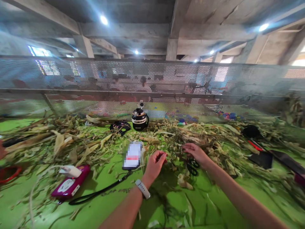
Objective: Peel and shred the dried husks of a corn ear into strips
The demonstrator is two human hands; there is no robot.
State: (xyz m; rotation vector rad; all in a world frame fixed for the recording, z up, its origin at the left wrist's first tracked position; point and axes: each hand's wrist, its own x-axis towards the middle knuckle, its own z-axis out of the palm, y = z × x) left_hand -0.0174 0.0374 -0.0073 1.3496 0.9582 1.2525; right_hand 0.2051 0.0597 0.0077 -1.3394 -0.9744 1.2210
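Observation:
My left hand (155, 165), with a pale band on the wrist, is above the green tabletop (152, 211), its fingers curled together. Anything between the fingertips is too small to make out. To its right, my right hand (196, 153) reaches over dried corn husks (188, 140) with fingers stretched out and nothing visible in them. Black looped handles (193, 167), which look like scissors, lie just below that hand. Between the forearms rests a crumpled piece of pale husk (184, 182). A phone (132, 156) with a lit screen and a black wrist strap (100, 191) lies left of my left hand.
A magenta power strip (71, 186) with a white plug (71, 171) and cable stands at left. Behind the husks are a black bottle (139, 122) and a perforated metal screen (152, 79). A red ring (10, 175) and dark flat objects (262, 159) lie at the sides.

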